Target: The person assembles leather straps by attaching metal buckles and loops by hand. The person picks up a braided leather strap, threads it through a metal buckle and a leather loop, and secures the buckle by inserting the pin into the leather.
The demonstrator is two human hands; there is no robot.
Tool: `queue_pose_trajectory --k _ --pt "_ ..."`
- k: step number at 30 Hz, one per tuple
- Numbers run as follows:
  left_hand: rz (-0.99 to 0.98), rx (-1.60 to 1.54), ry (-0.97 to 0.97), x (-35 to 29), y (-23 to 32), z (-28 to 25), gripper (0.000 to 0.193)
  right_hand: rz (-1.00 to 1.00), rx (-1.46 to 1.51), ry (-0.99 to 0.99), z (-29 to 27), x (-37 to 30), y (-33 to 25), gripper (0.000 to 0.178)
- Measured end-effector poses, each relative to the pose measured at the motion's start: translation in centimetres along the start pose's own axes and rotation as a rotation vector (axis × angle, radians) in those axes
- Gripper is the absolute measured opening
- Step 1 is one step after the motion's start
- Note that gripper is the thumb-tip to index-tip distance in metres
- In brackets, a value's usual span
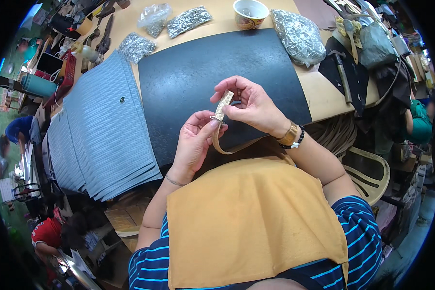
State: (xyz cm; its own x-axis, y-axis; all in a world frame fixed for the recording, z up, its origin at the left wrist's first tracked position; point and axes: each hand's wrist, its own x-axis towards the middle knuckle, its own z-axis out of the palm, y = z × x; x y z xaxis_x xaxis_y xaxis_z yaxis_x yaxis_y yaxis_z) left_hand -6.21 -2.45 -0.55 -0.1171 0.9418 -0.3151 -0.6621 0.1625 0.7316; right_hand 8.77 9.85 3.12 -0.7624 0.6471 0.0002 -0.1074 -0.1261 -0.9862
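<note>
A narrow tan strap [224, 102] with a pale, textured end is held up in front of my chest. A small metal buckle [217, 120] sits around it. My left hand [194, 137] is closed, its thumb and fingers pinching the strap at the buckle. With thumb and fingers, my right hand [257, 107] grips the strap's upper end. Below the buckle the strap loops down toward my apron [256, 217], where its far part is hidden. Both hands are over the near part of a black mat [212, 63].
Blue woven-pattern sheets [99, 121] lie stacked on the left. Bags of metal hardware [298, 37] and a white-rimmed tub [251, 15] stand along the back. A hammer [342, 77] rests at the right, above a plastic chair [367, 174]. Other people work at both sides.
</note>
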Motion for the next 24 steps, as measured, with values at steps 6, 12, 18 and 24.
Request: queue_pose_trajectory --k 6,12,18,24 --pt "0.0 -0.076 -0.038 -0.1 0.0 -0.3 0.013 0.11 0.171 0.024 0.3 0.0 -0.4 0.04" --pt "-0.017 -0.131 -0.005 -0.1 -0.2 -0.1 0.013 0.112 0.165 0.04 0.3 0.1 0.2 0.039" --pt "0.031 -0.18 -0.034 0.1 -0.6 -0.4 0.013 0.023 0.055 0.011 0.8 -0.2 0.3 0.033" --pt "0.052 -0.134 0.036 0.2 -0.9 0.1 0.012 0.005 0.057 0.058 0.9 0.0 0.6 0.03"
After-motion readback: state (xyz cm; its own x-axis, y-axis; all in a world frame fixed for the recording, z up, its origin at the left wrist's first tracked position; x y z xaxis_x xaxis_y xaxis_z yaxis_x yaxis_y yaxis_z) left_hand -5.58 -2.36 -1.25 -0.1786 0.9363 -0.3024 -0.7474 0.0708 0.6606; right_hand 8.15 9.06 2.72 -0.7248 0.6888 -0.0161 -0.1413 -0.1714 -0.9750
